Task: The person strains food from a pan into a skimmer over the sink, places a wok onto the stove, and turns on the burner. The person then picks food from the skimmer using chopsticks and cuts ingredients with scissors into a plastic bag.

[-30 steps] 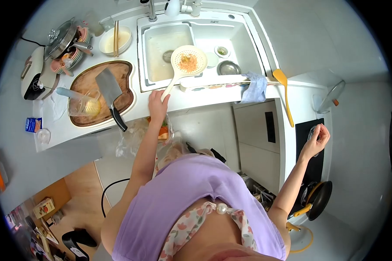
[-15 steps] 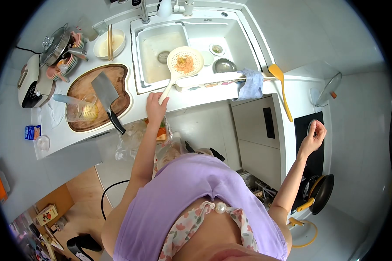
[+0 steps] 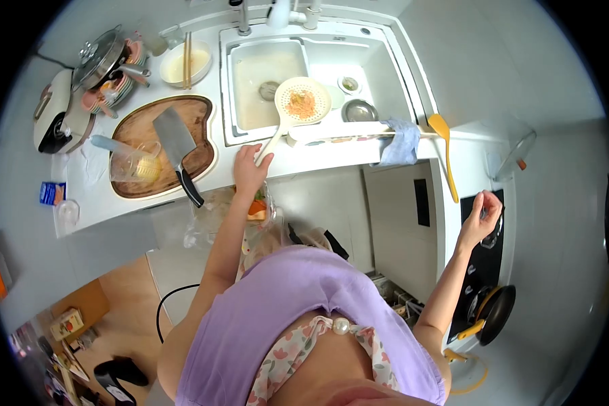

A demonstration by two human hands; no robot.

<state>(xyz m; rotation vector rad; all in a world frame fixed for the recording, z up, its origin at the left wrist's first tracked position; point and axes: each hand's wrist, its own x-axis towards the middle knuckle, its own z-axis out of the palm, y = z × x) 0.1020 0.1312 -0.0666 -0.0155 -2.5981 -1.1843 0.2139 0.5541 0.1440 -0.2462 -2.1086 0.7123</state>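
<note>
My left hand (image 3: 252, 169) is closed round the handle of a cream skimmer ladle (image 3: 320, 93) at the counter's front edge. The round, perforated bowl lies over the sink divider, with small orange shreds (image 3: 300, 103) in it. To the right, my right hand (image 3: 479, 222) hovers over the black cooktop (image 3: 477, 271), fingers loosely bent and apart, with nothing visible in them. Part of a round burner (image 3: 496, 235) shows beside that hand. A yellow spatula (image 3: 445, 152) lies on the counter corner nearby.
Left of the sink, a cleaver (image 3: 174, 139) and a clear measuring cup (image 3: 132, 167) rest on a wooden board (image 3: 199, 111). Chopsticks (image 3: 187, 61) lie across a white bowl (image 3: 172, 65). A blue cloth (image 3: 400, 143) hangs over the sink front; a frying pan (image 3: 499, 314) stands right.
The camera view has shifted, so the counter sits further right and lower. My right hand has moved slightly left relative to the cooktop, and its fingers look more spread. The left hand keeps its hold.
</note>
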